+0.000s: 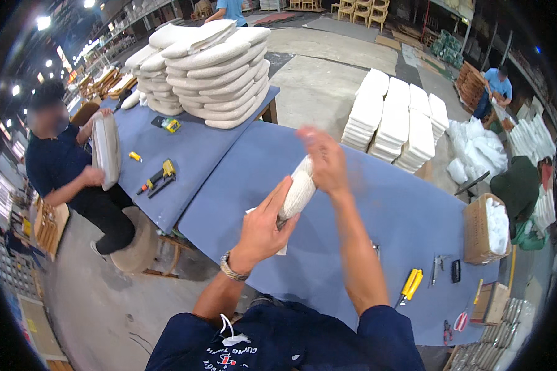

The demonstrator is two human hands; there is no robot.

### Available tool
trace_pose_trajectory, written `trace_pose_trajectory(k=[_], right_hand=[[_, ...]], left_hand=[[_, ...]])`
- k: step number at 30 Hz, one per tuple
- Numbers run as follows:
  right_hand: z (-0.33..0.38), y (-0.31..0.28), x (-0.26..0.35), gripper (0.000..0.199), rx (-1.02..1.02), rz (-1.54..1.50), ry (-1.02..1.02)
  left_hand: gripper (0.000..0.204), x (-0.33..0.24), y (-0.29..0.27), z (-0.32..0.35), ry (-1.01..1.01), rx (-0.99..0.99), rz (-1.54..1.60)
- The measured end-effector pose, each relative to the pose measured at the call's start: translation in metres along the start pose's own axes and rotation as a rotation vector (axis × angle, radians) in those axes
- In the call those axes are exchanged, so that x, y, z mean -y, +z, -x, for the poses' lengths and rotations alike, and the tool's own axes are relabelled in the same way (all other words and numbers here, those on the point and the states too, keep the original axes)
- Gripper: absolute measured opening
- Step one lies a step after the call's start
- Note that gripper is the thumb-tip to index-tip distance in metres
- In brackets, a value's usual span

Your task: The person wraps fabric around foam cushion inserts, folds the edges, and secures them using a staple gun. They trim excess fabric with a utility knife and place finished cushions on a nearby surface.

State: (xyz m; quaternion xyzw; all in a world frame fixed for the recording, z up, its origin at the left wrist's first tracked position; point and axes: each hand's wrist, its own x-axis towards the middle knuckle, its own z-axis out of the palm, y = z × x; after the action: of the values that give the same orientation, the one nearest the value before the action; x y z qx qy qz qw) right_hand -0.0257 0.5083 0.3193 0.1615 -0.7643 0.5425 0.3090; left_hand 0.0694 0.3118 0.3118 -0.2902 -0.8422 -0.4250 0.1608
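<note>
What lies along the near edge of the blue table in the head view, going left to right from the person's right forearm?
Yellow-handled tool → metal pliers → small black object → red-handled scissors → flat cardboard box, all on the blue table.

I'm looking down into a furniture or upholstery workshop, a big factory hall with a concrete floor [328,80] and ceiling lamps [43,22]. Long blue-covered worktables [384,210] fill the middle, one loaded with a heap of cream seat cushions [220,74], and white foam pads [393,120] are stacked on the floor beside it. Yellow hand tools [411,284] lie on the tabletops, wooden chair frames [359,9] stand at the far end, and other workers [62,167] handle cushions nearby.
</note>
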Motion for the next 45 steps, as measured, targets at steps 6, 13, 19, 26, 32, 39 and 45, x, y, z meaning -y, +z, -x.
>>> trace_pose_trajectory(k=[6, 13, 19, 26, 32, 39, 45], right_hand=[[0.024, 0.027, 0.018, 0.053, -0.049, -0.069, 0.096], [0.015, 0.032, 0.037, 0.066, 0.007, 0.055, 0.217], [-0.006, 0.050, -0.001, 0.074, 0.063, -0.230, 0.377], [0.021, 0.125, -0.045, 0.074, -0.033, -0.488, 0.484], [0.068, 0.193, -0.088, 0.063, -0.090, -0.121, 0.486], [0.139, 0.227, -0.047, 0.045, 0.037, 0.344, 0.406], [0.201, 0.236, -0.007, 0.027, 0.079, 0.601, 0.151]], left_hand=[[0.060, -0.021, 0.003, 0.003, -0.228, -0.044, 0.005], [0.058, 0.024, 0.010, 0.009, 0.227, -0.112, 0.043], [0.068, 0.047, -0.018, 0.009, 0.261, -0.063, 0.167], [0.077, 0.086, -0.074, 0.040, 0.009, 0.049, 0.303], [0.074, 0.152, -0.163, 0.097, -0.129, 0.115, 0.323], [0.057, 0.231, -0.270, 0.192, -0.458, 0.363, 0.023], [0.066, 0.219, -0.237, 0.215, -0.317, 0.221, 0.164]])
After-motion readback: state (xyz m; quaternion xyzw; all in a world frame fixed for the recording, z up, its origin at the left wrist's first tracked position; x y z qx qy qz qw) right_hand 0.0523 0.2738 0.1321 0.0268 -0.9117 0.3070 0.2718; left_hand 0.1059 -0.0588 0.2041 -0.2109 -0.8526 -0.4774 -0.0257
